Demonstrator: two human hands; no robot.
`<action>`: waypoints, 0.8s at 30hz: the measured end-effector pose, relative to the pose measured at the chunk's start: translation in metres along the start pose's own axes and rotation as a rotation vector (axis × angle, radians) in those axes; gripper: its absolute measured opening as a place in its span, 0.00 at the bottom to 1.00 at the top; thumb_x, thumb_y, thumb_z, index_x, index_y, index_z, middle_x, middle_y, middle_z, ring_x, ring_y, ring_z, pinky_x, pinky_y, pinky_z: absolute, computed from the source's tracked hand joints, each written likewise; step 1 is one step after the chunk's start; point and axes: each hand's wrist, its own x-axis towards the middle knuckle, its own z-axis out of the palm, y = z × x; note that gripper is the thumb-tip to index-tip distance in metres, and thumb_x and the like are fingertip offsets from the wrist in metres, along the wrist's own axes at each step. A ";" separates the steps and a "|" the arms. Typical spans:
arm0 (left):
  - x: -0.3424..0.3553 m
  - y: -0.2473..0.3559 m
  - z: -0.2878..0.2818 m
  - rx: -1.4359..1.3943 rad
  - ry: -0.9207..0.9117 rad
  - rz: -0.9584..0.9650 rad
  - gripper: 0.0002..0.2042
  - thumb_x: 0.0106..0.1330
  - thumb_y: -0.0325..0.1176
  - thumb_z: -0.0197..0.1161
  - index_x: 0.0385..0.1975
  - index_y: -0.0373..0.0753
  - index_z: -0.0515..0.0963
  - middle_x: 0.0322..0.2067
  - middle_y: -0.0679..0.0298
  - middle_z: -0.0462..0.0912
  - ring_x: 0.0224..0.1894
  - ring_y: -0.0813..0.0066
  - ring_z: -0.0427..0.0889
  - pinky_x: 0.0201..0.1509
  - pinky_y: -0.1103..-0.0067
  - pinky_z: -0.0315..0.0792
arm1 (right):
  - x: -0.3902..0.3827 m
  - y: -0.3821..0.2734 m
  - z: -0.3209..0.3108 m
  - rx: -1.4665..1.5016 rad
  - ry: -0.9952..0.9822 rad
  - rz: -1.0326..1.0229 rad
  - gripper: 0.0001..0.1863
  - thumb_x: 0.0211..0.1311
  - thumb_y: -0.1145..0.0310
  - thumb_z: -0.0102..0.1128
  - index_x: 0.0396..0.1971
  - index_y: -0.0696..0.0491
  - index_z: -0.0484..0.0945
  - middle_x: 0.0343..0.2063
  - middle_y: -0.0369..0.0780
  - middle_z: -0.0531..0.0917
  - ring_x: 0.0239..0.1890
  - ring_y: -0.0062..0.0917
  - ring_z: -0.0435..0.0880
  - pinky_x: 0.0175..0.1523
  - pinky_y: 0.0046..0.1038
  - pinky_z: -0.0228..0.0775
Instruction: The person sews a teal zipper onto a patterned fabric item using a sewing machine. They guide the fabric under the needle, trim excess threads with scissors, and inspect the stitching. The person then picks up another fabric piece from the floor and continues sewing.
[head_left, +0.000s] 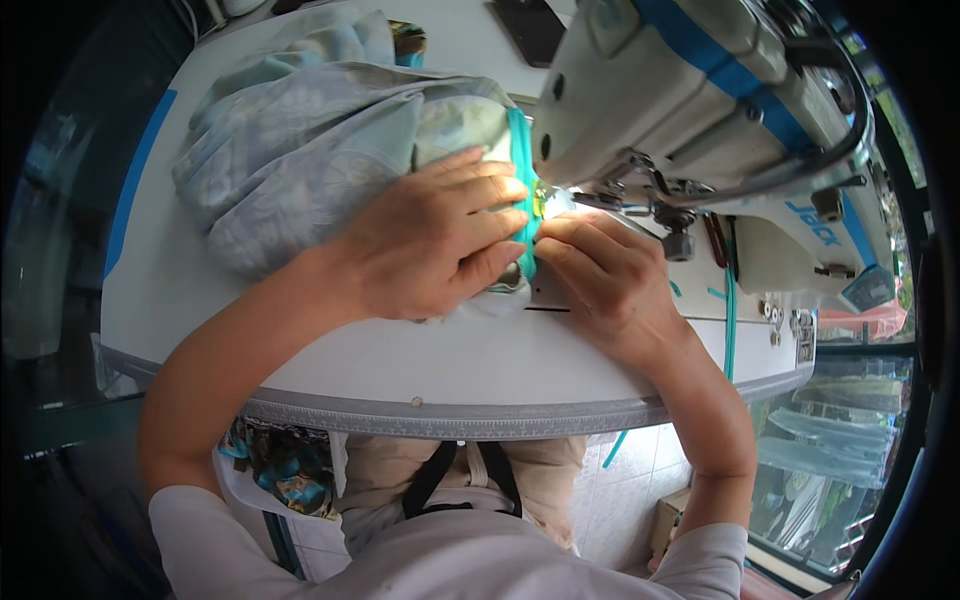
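A sewing machine, white with blue bands, stands at the right of the table, its lamp lighting the needle area. Left of it lies a bunched pale grey-blue patterned cloth, edged by a teal strip on the side facing the machine. My left hand rests flat on this cloth, fingers stretched out with their tips on the strip. Close to the needle area, my right hand pinches the edge of the teal strip between curled fingers. Glare and my fingers partly hide the presser foot.
A dark phone lies at the back. Several bobbins sit at the right, near a long teal ribbon running over the table edge. A ruler strip lines the front edge; dark patterned fabric hangs below left.
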 end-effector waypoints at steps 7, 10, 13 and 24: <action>-0.026 0.072 -0.013 0.166 0.051 -0.160 0.17 0.57 0.34 0.73 0.37 0.27 0.78 0.47 0.48 0.78 0.53 0.51 0.78 0.62 0.58 0.70 | 0.005 -0.002 0.002 0.024 0.062 -0.029 0.17 0.46 0.81 0.67 0.40 0.54 0.83 0.42 0.36 0.86 0.45 0.33 0.86 0.42 0.29 0.82; -0.040 0.070 -0.005 0.414 0.031 -0.084 0.15 0.57 0.31 0.72 0.38 0.28 0.78 0.48 0.48 0.77 0.54 0.49 0.77 0.63 0.55 0.69 | 0.004 -0.001 0.004 0.033 0.098 -0.048 0.15 0.47 0.82 0.67 0.38 0.54 0.83 0.41 0.37 0.86 0.43 0.33 0.86 0.40 0.29 0.82; -0.035 0.077 -0.013 -0.142 0.116 -0.403 0.08 0.65 0.25 0.67 0.39 0.28 0.79 0.38 0.52 0.82 0.42 0.59 0.83 0.48 0.67 0.76 | 0.003 -0.001 0.007 0.033 0.127 -0.032 0.14 0.48 0.81 0.68 0.37 0.54 0.82 0.40 0.37 0.86 0.43 0.32 0.86 0.39 0.30 0.82; -0.018 0.088 -0.012 0.189 0.430 -0.295 0.08 0.65 0.27 0.70 0.36 0.32 0.78 0.26 0.57 0.77 0.21 0.57 0.73 0.31 0.73 0.73 | 0.002 -0.009 0.008 0.227 0.231 -0.026 0.13 0.49 0.80 0.70 0.37 0.57 0.82 0.35 0.42 0.86 0.37 0.36 0.86 0.41 0.33 0.79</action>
